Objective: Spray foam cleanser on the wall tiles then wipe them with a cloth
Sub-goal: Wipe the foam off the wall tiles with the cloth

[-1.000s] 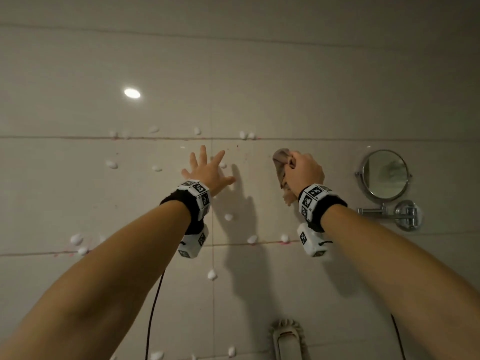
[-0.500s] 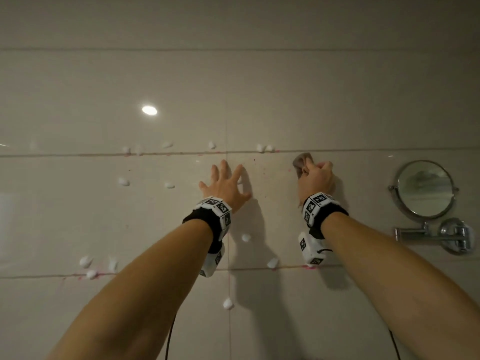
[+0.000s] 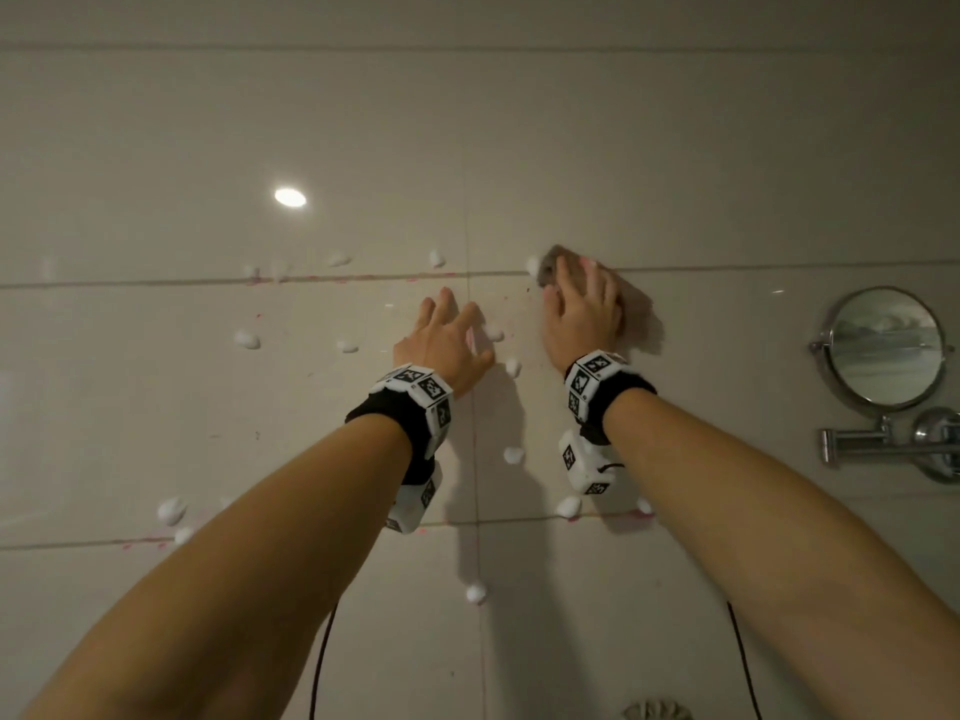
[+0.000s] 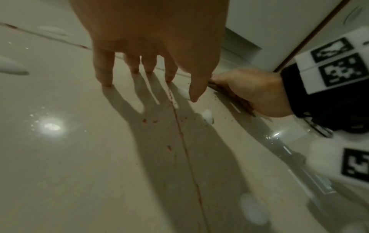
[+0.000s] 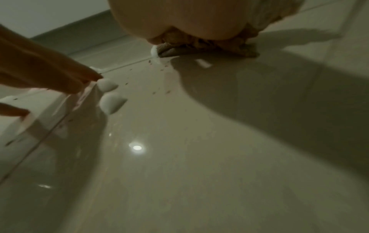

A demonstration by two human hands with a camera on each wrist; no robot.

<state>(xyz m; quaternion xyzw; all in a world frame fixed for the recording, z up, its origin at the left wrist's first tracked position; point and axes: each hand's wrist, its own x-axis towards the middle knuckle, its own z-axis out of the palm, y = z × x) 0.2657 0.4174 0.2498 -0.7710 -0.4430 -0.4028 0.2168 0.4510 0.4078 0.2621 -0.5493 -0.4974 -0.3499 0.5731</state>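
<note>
Glossy pale wall tiles (image 3: pixel 675 163) fill the view, split by thin grout lines that carry faint pink stains, with a round ceiling light reflected on them at upper left. A round chrome mirror (image 3: pixel 885 345) on a swivel arm is fixed to the wall at far right. Both bare forearms reach up to the wall, each with a black wristband and white marker blocks. The right hand (image 3: pixel 582 317) lies flat over a brownish cloth (image 3: pixel 636 317), fingers spread and straight, pressing it against the tile just below the upper grout line; the cloth sticks out above the fingertips and to the right of the hand. The left hand (image 3: pixel 441 345) sits just left of it, fingers straight and spread, fingertips (image 4: pixel 105 82) touching the tile and holding nothing. White foam blobs (image 3: pixel 247 339) dot the tiles, mostly left of and below the hands; two sit between the hands, one touches the cloth's left edge, and small dark specks lie near it.
</note>
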